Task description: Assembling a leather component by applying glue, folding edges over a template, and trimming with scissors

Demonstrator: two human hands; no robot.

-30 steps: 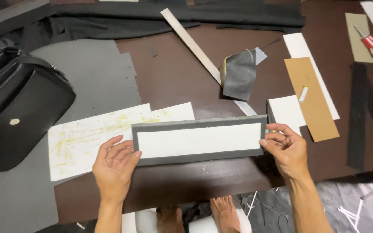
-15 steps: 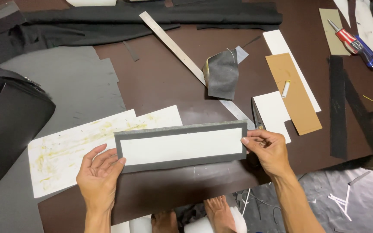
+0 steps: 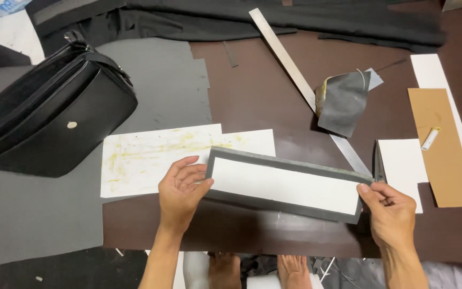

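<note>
Since half a second ago the long grey-edged panel (image 3: 287, 185) has tilted, its right end now lower than its left, and the view has swung so that the black bag (image 3: 49, 115) shows more fully at the left; the left hand (image 3: 180, 192) holds the panel's left end, thumb on the white face and fingers spread behind, a loose, half-open grip; the right hand (image 3: 391, 214) pinches the right end between thumb and curled fingers, a closed grip on the edge; the panel is held just above the dark brown table (image 3: 263, 96), partly over a glue-stained white sheet (image 3: 156, 158); a metal ruler (image 3: 300, 88) lies slantwise behind it, beside a folded dark leather scrap (image 3: 343, 101); to the right lie a tan card (image 3: 439, 144) and a small white card (image 3: 402, 166); bare feet (image 3: 295, 270) show below the table's edge.
</note>
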